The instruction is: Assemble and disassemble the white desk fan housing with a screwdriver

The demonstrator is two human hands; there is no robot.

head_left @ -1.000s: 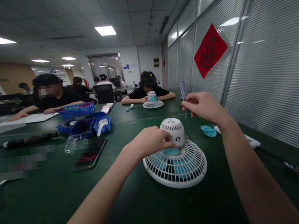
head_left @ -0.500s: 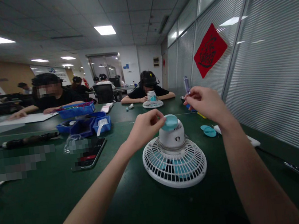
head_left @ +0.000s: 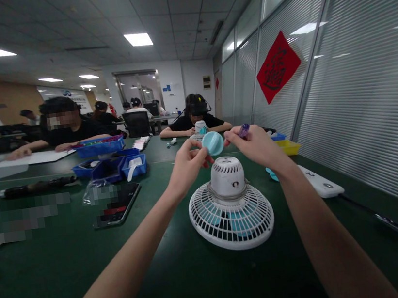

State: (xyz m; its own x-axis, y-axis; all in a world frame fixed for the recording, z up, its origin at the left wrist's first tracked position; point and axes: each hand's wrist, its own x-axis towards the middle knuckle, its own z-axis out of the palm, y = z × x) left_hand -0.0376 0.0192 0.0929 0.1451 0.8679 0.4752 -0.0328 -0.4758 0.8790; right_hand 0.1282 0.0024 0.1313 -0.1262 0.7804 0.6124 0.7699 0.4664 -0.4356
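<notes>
A round light-blue knob (head_left: 213, 143) with a raised ridge is pinched in the fingers of my left hand (head_left: 186, 164), above the fan. My right hand (head_left: 259, 145) is closed around a screwdriver with a translucent purple handle (head_left: 244, 131); its tip is hard to make out beside the knob. Below both hands, a white fan head (head_left: 228, 179) rests grille-down on the green table, and light-blue blades show through the grille. Another light-blue round piece (head_left: 272, 174) lies partly hidden behind my right forearm.
A white fan base (head_left: 322, 182) with a cable lies to the right, near a yellow tray (head_left: 288, 147). Leftward are a phone (head_left: 122, 205), a plastic bag (head_left: 98, 191), blue bins (head_left: 111, 169) and a black tool (head_left: 35, 186). Across the table a person sits behind another fan (head_left: 200, 128).
My left hand has lifted the knob off the fan's top and turned its ridged face toward me. My right hand has come left and inward with the screwdriver, which is now tilted.
</notes>
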